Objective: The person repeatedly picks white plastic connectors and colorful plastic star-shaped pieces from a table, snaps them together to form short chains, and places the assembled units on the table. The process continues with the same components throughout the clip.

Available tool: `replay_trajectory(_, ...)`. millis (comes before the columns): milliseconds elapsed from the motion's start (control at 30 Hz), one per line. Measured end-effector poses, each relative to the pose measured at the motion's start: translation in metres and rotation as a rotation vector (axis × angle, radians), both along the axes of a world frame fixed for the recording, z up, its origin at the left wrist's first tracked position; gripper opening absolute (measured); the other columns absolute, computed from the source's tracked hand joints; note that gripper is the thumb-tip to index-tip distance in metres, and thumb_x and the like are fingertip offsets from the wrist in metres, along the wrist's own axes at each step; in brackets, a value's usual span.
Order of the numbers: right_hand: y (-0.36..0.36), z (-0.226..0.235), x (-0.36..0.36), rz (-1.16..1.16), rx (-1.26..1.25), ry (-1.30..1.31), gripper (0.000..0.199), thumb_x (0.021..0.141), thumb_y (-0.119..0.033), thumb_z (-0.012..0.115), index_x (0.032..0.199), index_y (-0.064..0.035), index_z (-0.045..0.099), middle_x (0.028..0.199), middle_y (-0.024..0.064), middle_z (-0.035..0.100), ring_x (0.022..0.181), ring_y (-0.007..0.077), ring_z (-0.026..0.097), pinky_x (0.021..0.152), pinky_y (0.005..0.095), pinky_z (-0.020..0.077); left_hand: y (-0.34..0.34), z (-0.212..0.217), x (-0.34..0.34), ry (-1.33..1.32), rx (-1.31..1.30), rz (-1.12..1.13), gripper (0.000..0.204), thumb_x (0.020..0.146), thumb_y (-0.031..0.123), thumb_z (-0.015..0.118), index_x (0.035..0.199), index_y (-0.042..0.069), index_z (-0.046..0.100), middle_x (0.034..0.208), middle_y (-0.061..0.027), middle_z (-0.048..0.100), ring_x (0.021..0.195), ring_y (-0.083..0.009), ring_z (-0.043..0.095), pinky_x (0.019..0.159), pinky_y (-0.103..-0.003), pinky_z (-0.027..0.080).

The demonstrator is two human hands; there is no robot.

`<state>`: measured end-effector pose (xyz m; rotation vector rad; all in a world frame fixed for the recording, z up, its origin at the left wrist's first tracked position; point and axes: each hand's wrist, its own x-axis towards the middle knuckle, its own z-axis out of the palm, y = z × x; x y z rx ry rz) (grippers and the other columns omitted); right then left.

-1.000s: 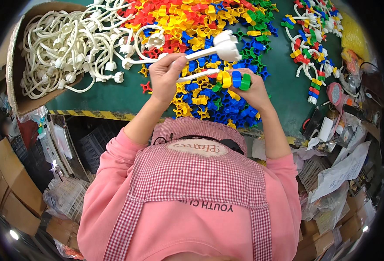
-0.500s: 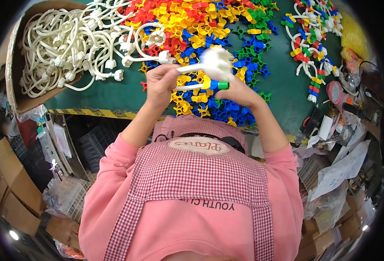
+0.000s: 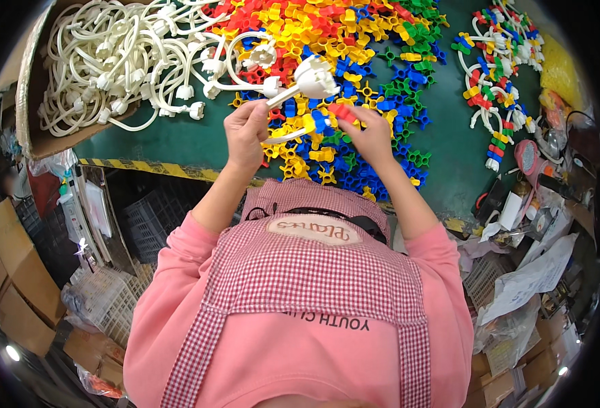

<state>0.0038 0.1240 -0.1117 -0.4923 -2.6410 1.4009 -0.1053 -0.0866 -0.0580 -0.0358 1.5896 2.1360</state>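
My left hand is closed around a bent white tube, pinching it over the near edge of the pile. One end of the tube carries a white flower-shaped cup, pointing up and to the right. On its other end, below the cup, sit small plastic rings with lobes, a yellow one and a blue one. A red lobed plastic ring is pinched in the fingers of my right hand, right beside that end. Whether the red ring touches the tube, I cannot tell.
Loose red, yellow, blue and green rings cover the middle of the green table. At the left, a cardboard box spills white tubes. Tubes strung with coloured rings lie at the right, near a cluttered edge.
My right hand has come away from the tube's ringed end, where a green ring showed, and now holds a red ring. The white cup, blurred before, is now sharp.
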Motion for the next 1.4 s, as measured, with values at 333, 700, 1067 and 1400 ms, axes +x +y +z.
replay_trajectory(333,-0.011,0.014,0.02,0.084,0.186,0.287,0.032,0.078,-0.011,0.067,0.109,-0.0025,0.062,0.082,0.0115,0.064,0.072,0.0246,0.061,0.063,0.0321,0.0489,0.008,0.01,0.006,0.052,0.017,0.031,0.02,0.087,0.017,0.063,0.089,-0.002,0.066,0.053,0.0056,0.043,0.044,-0.002,0.029,0.041,-0.021,0.019)
replay_trajectory(700,-0.016,-0.054,0.017,0.192,0.32,-0.054,0.02,0.066,-0.024,0.075,0.077,-0.0094,0.067,0.08,0.0046,0.06,0.087,0.0262,0.053,0.079,0.0398,0.0434,-0.018,-0.003,0.006,-0.02,0.12,0.018,0.028,0.092,0.027,0.054,0.09,0.0,0.061,0.05,0.0077,0.027,0.042,-0.0034,0.021,0.039,-0.022,0.017)
replay_trajectory(1067,-0.03,0.005,0.017,-0.009,-0.268,0.056,0.02,0.072,-0.011,0.071,0.089,-0.0058,0.062,0.086,0.0071,0.065,0.079,0.023,0.063,0.07,0.0335,0.0496,-0.018,-0.005,0.014,-0.013,0.01,-0.003,0.025,0.091,0.022,0.057,0.089,-0.001,0.063,0.05,0.0075,0.031,0.042,-0.0027,0.023,0.04,-0.022,0.017)
replay_trajectory(1400,-0.025,0.032,0.011,0.33,-0.148,0.01,0.043,0.076,-0.018,0.07,0.114,-0.0068,0.056,0.099,0.0126,0.065,0.089,0.024,0.066,0.077,0.0329,0.0517,-0.022,-0.001,0.013,0.005,0.055,-0.133,0.025,0.09,0.022,0.057,0.089,-0.003,0.062,0.049,0.0062,0.033,0.041,-0.0037,0.024,0.04,-0.023,0.017)
